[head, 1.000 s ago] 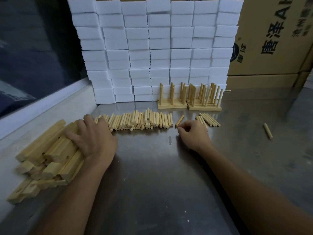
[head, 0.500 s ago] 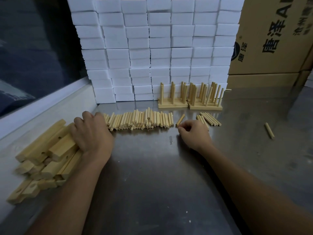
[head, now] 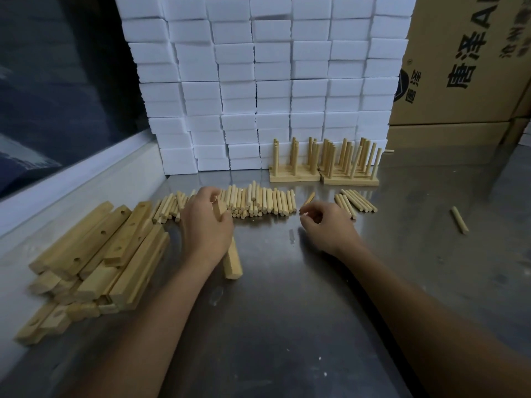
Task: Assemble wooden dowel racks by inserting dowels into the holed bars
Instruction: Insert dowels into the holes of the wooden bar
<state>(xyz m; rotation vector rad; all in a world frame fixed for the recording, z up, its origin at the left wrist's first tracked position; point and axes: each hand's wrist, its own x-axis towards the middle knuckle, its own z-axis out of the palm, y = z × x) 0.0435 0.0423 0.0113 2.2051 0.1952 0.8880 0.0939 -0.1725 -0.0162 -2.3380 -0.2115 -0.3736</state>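
Observation:
My left hand (head: 205, 225) grips a holed wooden bar (head: 232, 261), whose near end sticks out below the palm over the steel table. A heap of more holed bars (head: 97, 254) lies to its left. A long row of loose dowels (head: 258, 203) lies just beyond both hands. My right hand (head: 324, 222) rests on the table with fingers curled; something small and pale shows at its fingertips, too small to identify. A single dowel (head: 309, 198) lies just beyond it. Two finished racks (head: 323, 165) with upright dowels stand at the back.
A wall of stacked white foam blocks (head: 258, 81) fills the back. Cardboard boxes (head: 465, 61) stand at the back right. A small group of dowels (head: 356, 201) lies right of my right hand, and a stray dowel (head: 459, 224) lies farther right. A raised ledge (head: 74, 185) borders the table's left.
My left hand has left the heap of bars and moved right toward the table's middle, now holding one bar. My right hand has stayed where it was.

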